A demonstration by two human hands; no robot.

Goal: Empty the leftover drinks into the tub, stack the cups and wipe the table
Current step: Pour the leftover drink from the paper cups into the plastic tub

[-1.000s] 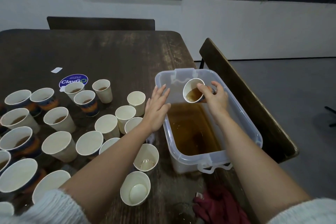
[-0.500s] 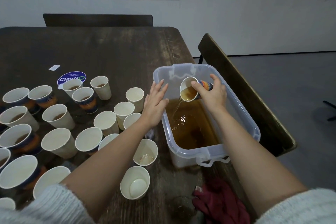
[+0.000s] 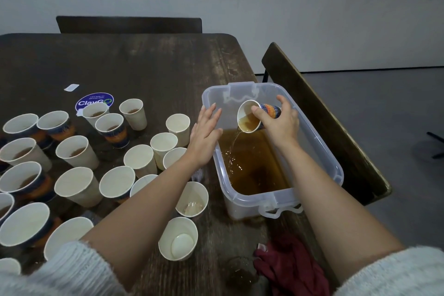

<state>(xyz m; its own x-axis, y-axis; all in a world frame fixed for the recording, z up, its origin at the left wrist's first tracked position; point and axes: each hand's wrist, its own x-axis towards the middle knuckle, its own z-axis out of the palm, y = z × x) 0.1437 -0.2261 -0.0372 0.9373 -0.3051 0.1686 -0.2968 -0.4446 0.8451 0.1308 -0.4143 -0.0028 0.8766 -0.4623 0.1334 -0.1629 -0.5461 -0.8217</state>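
Two bare hands work over a clear plastic tub [image 3: 319, 151] at the right edge of a dark wooden table [image 3: 144, 67]. From the head camera, the right hand [image 3: 280, 125] grips a patterned paper cup [image 3: 249, 116], tipped on its side above the tub, and a thin brown stream falls into the brown liquid [image 3: 254, 168] below. The left hand [image 3: 204, 136], fingers straight and relaxed, hovers by the tub's near-left rim. Many paper cups [image 3: 77, 151] crowd the table's left side. A dark red cloth [image 3: 290, 269] lies near the tub's front end.
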